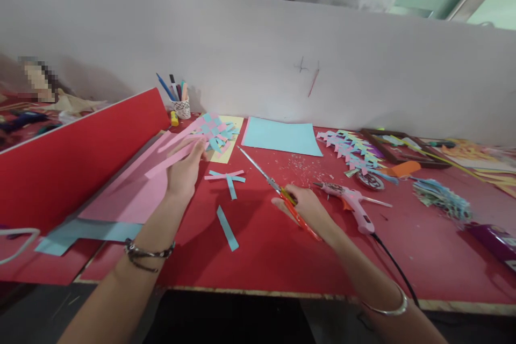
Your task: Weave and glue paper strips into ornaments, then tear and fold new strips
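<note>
head: red table, pale partition

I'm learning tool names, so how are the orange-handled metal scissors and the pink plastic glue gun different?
The orange-handled metal scissors are in the right hand; the pink plastic glue gun lies on the red table. The scissors have long silver blades; the glue gun has a black cord. Both are hand tools.

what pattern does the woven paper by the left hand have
The woven paper has a pink and light-blue check, seen in the head view.
</note>
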Motion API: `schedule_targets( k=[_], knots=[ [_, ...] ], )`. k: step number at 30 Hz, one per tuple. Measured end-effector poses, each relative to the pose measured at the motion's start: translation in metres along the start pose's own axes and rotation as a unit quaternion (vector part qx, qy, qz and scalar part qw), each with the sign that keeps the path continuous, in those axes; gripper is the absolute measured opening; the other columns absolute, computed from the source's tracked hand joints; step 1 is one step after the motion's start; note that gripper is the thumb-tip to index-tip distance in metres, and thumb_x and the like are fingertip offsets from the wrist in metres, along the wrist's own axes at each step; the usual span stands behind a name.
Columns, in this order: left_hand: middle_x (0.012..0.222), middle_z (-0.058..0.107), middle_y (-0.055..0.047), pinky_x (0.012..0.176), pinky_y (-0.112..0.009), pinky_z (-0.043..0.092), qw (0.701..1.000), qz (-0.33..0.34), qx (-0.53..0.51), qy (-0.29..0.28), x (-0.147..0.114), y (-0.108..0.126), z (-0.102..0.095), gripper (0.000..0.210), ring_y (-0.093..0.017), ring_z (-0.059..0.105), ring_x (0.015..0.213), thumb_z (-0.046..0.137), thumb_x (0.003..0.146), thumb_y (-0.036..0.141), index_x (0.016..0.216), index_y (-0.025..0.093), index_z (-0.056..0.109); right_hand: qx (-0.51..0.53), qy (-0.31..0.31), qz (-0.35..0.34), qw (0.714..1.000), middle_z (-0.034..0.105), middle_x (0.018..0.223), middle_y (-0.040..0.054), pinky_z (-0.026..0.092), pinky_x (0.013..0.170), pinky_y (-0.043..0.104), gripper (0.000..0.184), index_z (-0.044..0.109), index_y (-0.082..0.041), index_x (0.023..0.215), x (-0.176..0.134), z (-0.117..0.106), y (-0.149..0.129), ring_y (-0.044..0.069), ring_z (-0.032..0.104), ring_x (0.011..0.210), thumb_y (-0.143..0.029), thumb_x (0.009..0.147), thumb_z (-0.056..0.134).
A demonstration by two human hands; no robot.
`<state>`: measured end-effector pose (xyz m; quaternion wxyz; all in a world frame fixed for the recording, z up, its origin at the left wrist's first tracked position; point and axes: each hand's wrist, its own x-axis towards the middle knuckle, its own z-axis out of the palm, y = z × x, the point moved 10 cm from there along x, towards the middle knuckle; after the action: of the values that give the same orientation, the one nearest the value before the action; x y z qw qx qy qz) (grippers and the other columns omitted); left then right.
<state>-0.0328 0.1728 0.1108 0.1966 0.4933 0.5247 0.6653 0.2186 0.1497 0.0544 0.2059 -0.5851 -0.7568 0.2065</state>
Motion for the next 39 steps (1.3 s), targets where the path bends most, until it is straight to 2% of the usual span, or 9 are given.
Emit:
schedule_targets(
  k=[3, 7, 13, 20, 23, 27, 30, 34, 39],
  knots=[
    [0.055, 0.056, 0.003, 0.058, -0.023, 0.045, 0.995, 0.062, 0.071, -0.009, -0.005, 0.012, -0.001, 0.024, -0.010, 0.053, 0.052, 0.049, 0.077, 0.032, 0.058, 0.021, 0.057, 0.029, 0.048, 0.008, 0.998, 0.032, 0.048, -0.0060, 0.019, 0.044, 0.021, 0.045, 0.028, -0.020, 0.055, 0.002, -0.008, 0.005, 0.007, 0.029, 0.045, -0.059, 0.070, 0.046],
    [0.068, 0.068, 0.000, 0.051, -0.024, 0.041, 0.949, 0.238, 0.177, -0.108, -0.031, 0.040, 0.022, 0.024, -0.010, 0.053, 0.048, 0.044, 0.081, 0.032, 0.090, 0.023, 0.065, 0.168, 0.051, 0.014, 0.984, 0.033, 0.049, -0.0069, 0.024, 0.042, 0.021, 0.043, 0.030, -0.021, 0.058, 0.000, -0.006, 0.007, 0.006, 0.032, 0.043, -0.060, 0.070, 0.045],
    [0.078, 0.071, 0.000, 0.051, -0.023, 0.039, 0.851, 0.387, 0.275, -0.223, -0.083, 0.056, 0.062, 0.036, -0.009, 0.055, 0.051, 0.034, 0.084, 0.015, 0.097, 0.029, 0.064, 0.432, -0.040, 0.004, 0.901, 0.040, 0.044, -0.0071, 0.032, 0.038, 0.021, 0.041, 0.038, -0.020, 0.064, -0.004, 0.021, -0.003, 0.007, 0.039, 0.038, -0.060, 0.073, 0.045],
    [0.086, 0.070, -0.002, 0.053, -0.022, 0.042, 0.796, 0.460, 0.249, -0.306, -0.124, 0.052, 0.086, 0.046, -0.010, 0.060, 0.062, 0.028, 0.081, 0.003, 0.110, 0.025, 0.056, 0.526, 0.020, 0.038, 0.850, 0.038, 0.044, -0.0118, 0.031, 0.036, 0.019, 0.041, 0.033, -0.022, 0.066, 0.001, 0.019, 0.001, 0.004, 0.035, 0.034, -0.042, 0.057, 0.068],
    [0.077, 0.068, -0.003, 0.053, -0.023, 0.044, 0.831, 0.401, 0.188, -0.336, -0.122, 0.044, 0.087, 0.042, -0.012, 0.059, 0.059, 0.029, 0.082, 0.009, 0.114, 0.023, 0.051, 0.521, 0.023, 0.016, 0.853, 0.038, 0.044, -0.0111, 0.030, 0.035, 0.020, 0.039, 0.034, -0.022, 0.065, 0.001, 0.016, -0.005, 0.004, 0.034, 0.034, -0.042, 0.058, 0.066],
    [0.085, 0.065, -0.005, 0.051, -0.023, 0.046, 0.943, 0.137, -0.009, -0.303, -0.087, 0.016, 0.074, 0.038, -0.009, 0.054, 0.049, 0.033, 0.083, 0.022, 0.121, 0.021, 0.038, 0.504, 0.052, 0.020, 0.862, 0.036, 0.042, -0.0121, 0.029, 0.033, 0.019, 0.038, 0.032, -0.023, 0.066, -0.001, 0.011, -0.004, 0.005, 0.034, 0.033, -0.042, 0.059, 0.064],
    [0.072, 0.064, -0.004, 0.052, -0.026, 0.047, 0.935, -0.014, -0.113, -0.336, -0.084, -0.004, 0.083, 0.035, -0.011, 0.053, 0.049, 0.037, 0.080, 0.038, 0.106, 0.018, 0.051, 0.496, 0.052, 0.023, 0.866, 0.035, 0.042, -0.0125, 0.029, 0.033, 0.019, 0.037, 0.031, -0.023, 0.067, 0.000, 0.011, -0.005, 0.005, 0.033, 0.034, -0.042, 0.059, 0.063],
    [0.055, 0.060, -0.001, 0.057, -0.029, 0.048, 0.892, -0.088, -0.059, -0.440, -0.105, -0.013, 0.105, 0.029, -0.015, 0.057, 0.055, 0.051, 0.071, 0.045, 0.064, 0.019, 0.060, 0.474, 0.070, 0.030, 0.877, 0.034, 0.045, -0.0117, 0.029, 0.035, 0.020, 0.036, 0.031, -0.023, 0.068, 0.000, 0.012, -0.001, 0.005, 0.033, 0.035, -0.040, 0.061, 0.062],
    [0.056, 0.062, -0.001, 0.058, -0.028, 0.047, 0.920, -0.094, -0.009, -0.381, -0.093, -0.016, 0.097, 0.036, -0.018, 0.059, 0.062, 0.049, 0.072, 0.047, 0.053, 0.019, 0.060, 0.415, 0.047, -0.004, 0.909, 0.035, 0.054, -0.0083, 0.030, 0.040, 0.021, 0.035, 0.031, -0.023, 0.070, -0.001, 0.013, -0.004, 0.006, 0.033, 0.042, -0.048, 0.067, 0.056]
  ],
)
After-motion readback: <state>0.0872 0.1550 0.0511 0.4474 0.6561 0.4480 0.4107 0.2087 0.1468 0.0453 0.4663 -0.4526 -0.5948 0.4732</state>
